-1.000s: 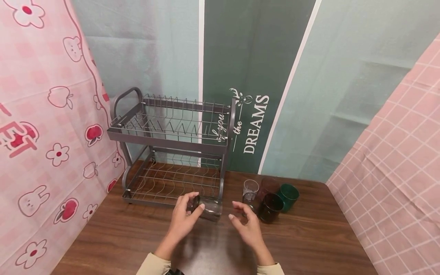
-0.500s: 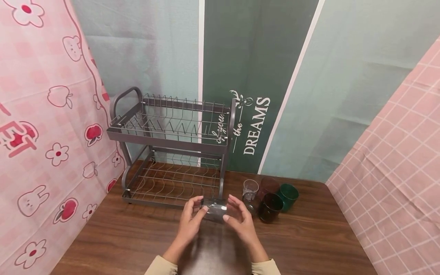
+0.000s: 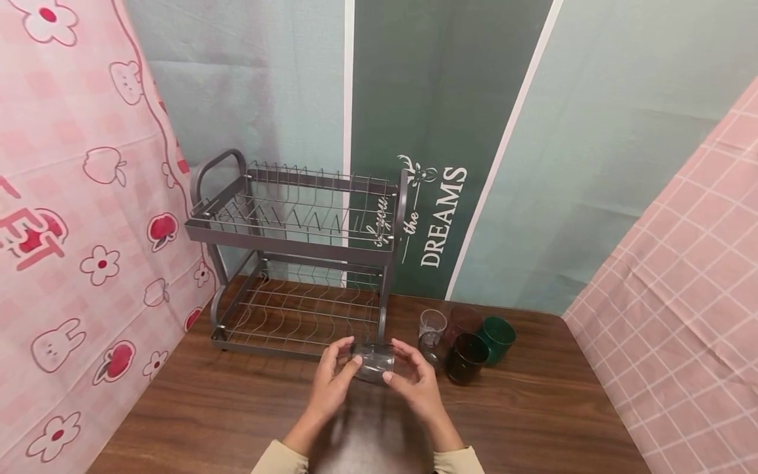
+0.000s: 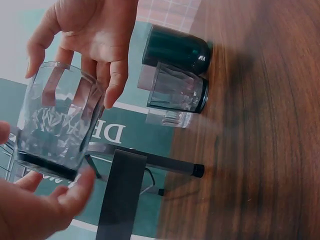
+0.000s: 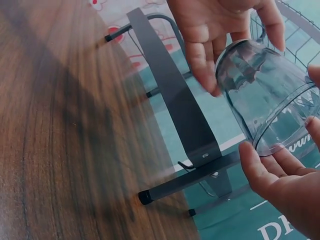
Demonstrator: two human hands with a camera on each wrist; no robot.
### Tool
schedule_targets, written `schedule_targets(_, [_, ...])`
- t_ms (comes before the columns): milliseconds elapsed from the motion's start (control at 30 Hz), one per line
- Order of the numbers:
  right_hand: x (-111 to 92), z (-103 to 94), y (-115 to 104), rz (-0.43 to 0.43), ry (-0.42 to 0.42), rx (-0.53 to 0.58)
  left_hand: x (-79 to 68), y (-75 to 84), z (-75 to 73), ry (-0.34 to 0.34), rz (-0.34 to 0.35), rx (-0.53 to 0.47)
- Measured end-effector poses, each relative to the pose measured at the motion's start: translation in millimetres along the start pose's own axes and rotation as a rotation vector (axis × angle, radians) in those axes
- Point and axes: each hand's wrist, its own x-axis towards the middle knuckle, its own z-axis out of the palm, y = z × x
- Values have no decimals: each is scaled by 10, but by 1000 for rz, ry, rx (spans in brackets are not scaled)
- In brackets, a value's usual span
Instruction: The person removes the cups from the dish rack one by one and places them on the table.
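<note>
A smoky clear drinking glass [image 3: 374,363] is held sideways above the table, between both hands. My left hand [image 3: 333,380] grips its thick base end, thumb at the front and fingers behind. My right hand [image 3: 422,385] holds the rim end with thumb and fingers. In the left wrist view the glass [image 4: 57,120] shows faceted walls and a dark heavy base. To the right of the hands several other glasses stand on the table: a dark one [image 3: 466,361], a green one [image 3: 499,337], a reddish one [image 3: 466,320] and a clear one [image 3: 433,321].
A grey two-tier dish rack [image 3: 290,242] with wire shelves stands behind and to the left of the hands. The wooden table [image 3: 533,421] runs back to a green printed curtain [image 3: 450,85]. Pink cloths [image 3: 101,197] hang at both sides.
The glass, carried by my left hand, has moved right. My right hand, apart from it a second ago, has moved in and taken hold of its rim end.
</note>
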Motion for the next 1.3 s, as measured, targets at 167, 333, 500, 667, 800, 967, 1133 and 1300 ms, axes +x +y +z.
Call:
schedule_targets(167, [-6,-9,-41,21,13,-19,34,-192,11,17,0,52])
schedule_targets(333, [-25,13,-268,70,29,-120,48,-264,12,12,124,210])
schedule_targets(500, [-41,-68,-396,86,102,-379,73,-287,59,-14,299,460])
schedule_targets(667, [-32,-270,-305,86,121,-608,128,-279,140,-28,431,658])
schedule_targets(800, [-31,-389,-310,39,108,-742,168,-286,207,-60,493,768])
schedule_targets(967, [-28,-496,-372,28,89,-886,188,-288,283,-126,495,865])
schedule_targets(1133, [-32,-589,-446,92,40,-964,187,-283,363,-188,489,931])
schedule_targets(1300, [-62,-679,-494,171,-2,-1011,189,-284,431,-215,505,978])
